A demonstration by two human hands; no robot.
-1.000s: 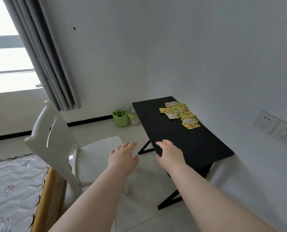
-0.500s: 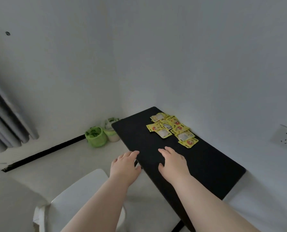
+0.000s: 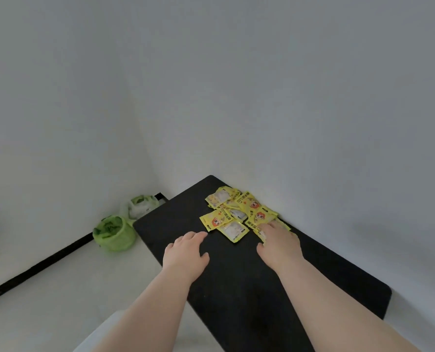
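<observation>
The yellow packets (image 3: 239,214) lay in a loose, overlapping heap at the far corner of the black tabletop (image 3: 236,295), close to the edge that ran along the wall. Several showed a cartoon face with orange hair and dark print beside it, but the writing was too blurred to read; others showed a pale panel. The heap's long axis followed the wall-side edge, from the far corner back toward the person, while the single packets lay flat and pointed at differing angles.

The right hand (image 3: 280,243) rested palm down on the nearest end of the heap, fingers stretched out flat over a packet and thumb spread, gripping nothing. The left hand (image 3: 186,252) was over bare tabletop near the left edge, fingers loosely bent and empty, its fingertips just short of the nearest packet.

On the floor past the far edge stood a green bag (image 3: 115,233), open-topped with dark green contents I could not name, and a whitish bag (image 3: 141,205) beside it
</observation>
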